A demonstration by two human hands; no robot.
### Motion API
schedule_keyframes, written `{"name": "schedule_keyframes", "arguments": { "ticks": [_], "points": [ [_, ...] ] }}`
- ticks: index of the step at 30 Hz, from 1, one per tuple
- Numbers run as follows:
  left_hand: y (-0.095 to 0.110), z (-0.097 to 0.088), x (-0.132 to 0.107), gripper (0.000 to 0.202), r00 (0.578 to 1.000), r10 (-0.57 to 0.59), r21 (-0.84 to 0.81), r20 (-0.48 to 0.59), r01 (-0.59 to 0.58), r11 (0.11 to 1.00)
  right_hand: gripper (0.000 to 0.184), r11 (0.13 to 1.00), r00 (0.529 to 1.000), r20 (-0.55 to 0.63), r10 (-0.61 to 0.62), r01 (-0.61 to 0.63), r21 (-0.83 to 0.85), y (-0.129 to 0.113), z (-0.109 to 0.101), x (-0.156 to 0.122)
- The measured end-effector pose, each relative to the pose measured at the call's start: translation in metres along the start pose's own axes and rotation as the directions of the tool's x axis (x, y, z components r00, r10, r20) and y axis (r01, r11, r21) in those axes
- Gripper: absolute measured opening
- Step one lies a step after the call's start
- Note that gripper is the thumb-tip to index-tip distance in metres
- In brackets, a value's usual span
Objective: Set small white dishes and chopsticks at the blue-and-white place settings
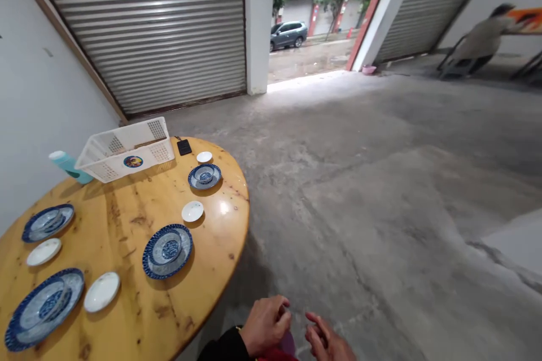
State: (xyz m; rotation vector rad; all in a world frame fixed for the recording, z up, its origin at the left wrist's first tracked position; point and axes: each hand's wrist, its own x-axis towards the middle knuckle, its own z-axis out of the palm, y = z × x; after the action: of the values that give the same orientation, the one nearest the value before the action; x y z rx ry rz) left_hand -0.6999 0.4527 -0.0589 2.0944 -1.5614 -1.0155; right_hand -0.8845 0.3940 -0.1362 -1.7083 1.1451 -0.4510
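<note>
My left hand is at the bottom middle, just off the table's edge. Its fingers curve loosely, with a gap between thumb and forefinger and nothing visible in it. Facing it, my right hand has its fingers partly bent and apart, also without a visible object. The two hands do not touch. Below the left hand a bit of purple and some red cloth show. Nearest on the round wooden table is a blue-and-white plate bearing a small bowl. A white saucer sits beyond it.
More plates with bowls and white saucers stand on the table. At its far side are a white plastic basket, a dark phone and a turquoise bottle. Concrete floor stretches right; a person sits at the far right.
</note>
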Motion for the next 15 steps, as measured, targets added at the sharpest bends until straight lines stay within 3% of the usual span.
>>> {"name": "schedule_keyframes", "arguments": {
  "ticks": [4, 9, 13, 15],
  "points": [
    [0.027, 0.004, 0.029, 0.029, 1.0, -0.023, 0.02, 0.002, 0.023, 1.0, 0.054, 1.0, 0.991, 0.126, -0.031, 0.031, 0.001, 0.014, -0.035, 0.045],
    [0.036, -0.007, 0.066, 0.03, 0.989, -0.146, 0.018, -0.038, 0.146, 0.989, 0.05, 0.99, 0.95, 0.283, -0.13, 0.108, 0.091, 0.016, -0.036, 0.099],
    [0.034, -0.025, 0.12, 0.032, 0.98, -0.192, -0.004, -0.049, 0.192, 0.981, 0.049, 0.981, 0.898, 0.395, -0.192, 0.173, 0.084, 0.009, -0.04, 0.152],
    [0.033, -0.039, 0.155, 0.032, 0.983, -0.18, -0.021, -0.04, 0.18, 0.984, 0.052, 0.988, 0.905, 0.397, -0.154, 0.152, 0.038, 0.003, -0.049, 0.184]
  ]
}}
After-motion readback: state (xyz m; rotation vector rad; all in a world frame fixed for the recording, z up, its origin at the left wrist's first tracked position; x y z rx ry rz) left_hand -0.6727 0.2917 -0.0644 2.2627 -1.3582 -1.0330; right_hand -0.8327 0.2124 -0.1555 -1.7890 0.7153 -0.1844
